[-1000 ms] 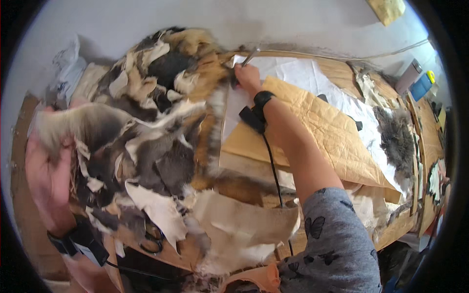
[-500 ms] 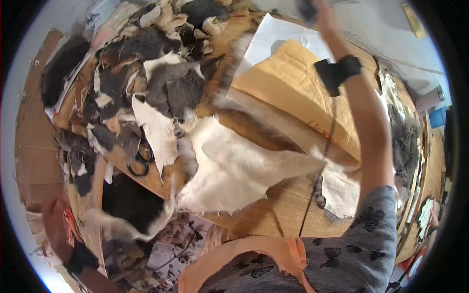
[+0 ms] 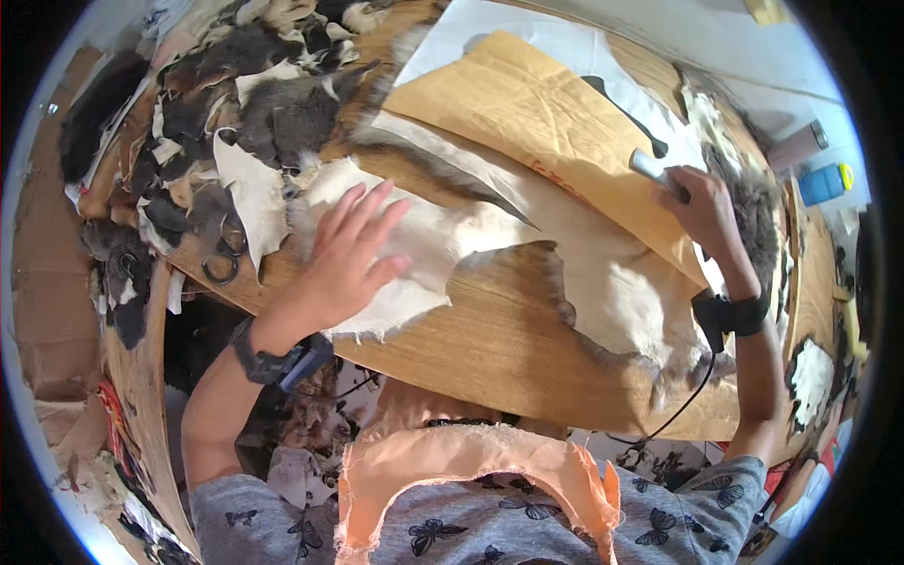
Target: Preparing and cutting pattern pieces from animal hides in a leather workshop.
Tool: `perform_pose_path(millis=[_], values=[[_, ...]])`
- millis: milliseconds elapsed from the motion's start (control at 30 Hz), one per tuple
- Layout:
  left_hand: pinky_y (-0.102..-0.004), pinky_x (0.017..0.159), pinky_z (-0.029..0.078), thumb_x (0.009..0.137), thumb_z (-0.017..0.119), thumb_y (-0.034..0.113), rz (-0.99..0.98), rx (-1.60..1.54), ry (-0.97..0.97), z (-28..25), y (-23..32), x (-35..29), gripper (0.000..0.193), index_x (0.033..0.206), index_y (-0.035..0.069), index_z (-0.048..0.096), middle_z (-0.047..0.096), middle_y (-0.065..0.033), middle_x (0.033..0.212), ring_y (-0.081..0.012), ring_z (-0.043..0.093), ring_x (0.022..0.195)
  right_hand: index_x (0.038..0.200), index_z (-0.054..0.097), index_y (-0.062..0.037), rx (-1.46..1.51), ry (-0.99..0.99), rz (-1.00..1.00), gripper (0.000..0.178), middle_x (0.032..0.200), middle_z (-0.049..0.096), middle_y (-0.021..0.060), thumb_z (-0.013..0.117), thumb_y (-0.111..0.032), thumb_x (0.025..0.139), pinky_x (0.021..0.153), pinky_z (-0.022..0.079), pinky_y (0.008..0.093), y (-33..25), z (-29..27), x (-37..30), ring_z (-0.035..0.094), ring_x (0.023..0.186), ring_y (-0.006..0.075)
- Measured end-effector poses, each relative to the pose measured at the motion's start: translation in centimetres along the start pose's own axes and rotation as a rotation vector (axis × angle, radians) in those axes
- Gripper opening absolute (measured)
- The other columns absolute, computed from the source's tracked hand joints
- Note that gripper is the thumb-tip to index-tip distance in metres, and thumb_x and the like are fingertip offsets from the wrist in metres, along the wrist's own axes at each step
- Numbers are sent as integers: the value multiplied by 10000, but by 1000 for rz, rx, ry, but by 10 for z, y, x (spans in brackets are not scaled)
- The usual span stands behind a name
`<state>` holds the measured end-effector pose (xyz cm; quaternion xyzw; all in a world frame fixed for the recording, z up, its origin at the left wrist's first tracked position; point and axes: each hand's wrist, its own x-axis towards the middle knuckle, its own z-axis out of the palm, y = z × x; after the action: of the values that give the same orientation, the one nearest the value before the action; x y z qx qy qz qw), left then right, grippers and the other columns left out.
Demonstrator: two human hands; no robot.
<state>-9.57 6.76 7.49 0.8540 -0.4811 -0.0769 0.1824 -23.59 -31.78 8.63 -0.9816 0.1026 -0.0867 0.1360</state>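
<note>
My left hand point(image 3: 344, 259) lies with fingers spread on a pale, skin-side-up piece of fur hide point(image 3: 424, 278). My right hand point(image 3: 702, 212) is closed around a short silvery tool point(image 3: 648, 165) whose exact kind I cannot make out. It is held near the right end of a folded yellow-brown paper sheet point(image 3: 527, 104). Under that paper, a larger pale hide point(image 3: 621, 282) with a grey fur edge reaches toward the near side of the table. Beyond it lies a white sheet point(image 3: 565, 42), with a slim black curved object point(image 3: 629, 118) on it.
Dark and pale fur scraps point(image 3: 226, 113) pile up at the left. Black-handled scissors point(image 3: 222, 266) lie beside a white hide scrap point(image 3: 252, 198). The wooden table point(image 3: 480, 344) has a near edge close to my body. A blue container point(image 3: 824, 185) stands at the far right.
My left hand has come from the lower left onto the pale hide. My right hand has come back from the far edge toward me. The view has shifted too.
</note>
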Motion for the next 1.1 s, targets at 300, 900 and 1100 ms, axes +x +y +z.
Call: perform_pose_path(millis=[300,900,1100], values=[[-670,945,88,808,527,448,32,285,-528,29,12,-14,582,1319,224,364,-7,-141,1454,-406,-52,1313,1041,614,-84,88,-83,182,331,886,536,131,643,-206,735,708,432,352,41,38,-36,538,828,273],[-345,845,426,784,559,127,-5,-149,-24,-38,-96,65,238,999,41,615,610,-137,1003,-277,564,936,927,581,0,-11,248,-326,215,911,554,115,587,-31,714,820,416,383,-162,71,-15,500,904,281],[-335,750,439,729,640,197,156,-37,-1,-8,-133,90,227,913,63,637,623,-94,911,-263,562,842,1255,394,-5,-44,-37,-242,570,1266,397,182,555,-275,780,1027,229,443,-198,106,7,245,1277,346]])
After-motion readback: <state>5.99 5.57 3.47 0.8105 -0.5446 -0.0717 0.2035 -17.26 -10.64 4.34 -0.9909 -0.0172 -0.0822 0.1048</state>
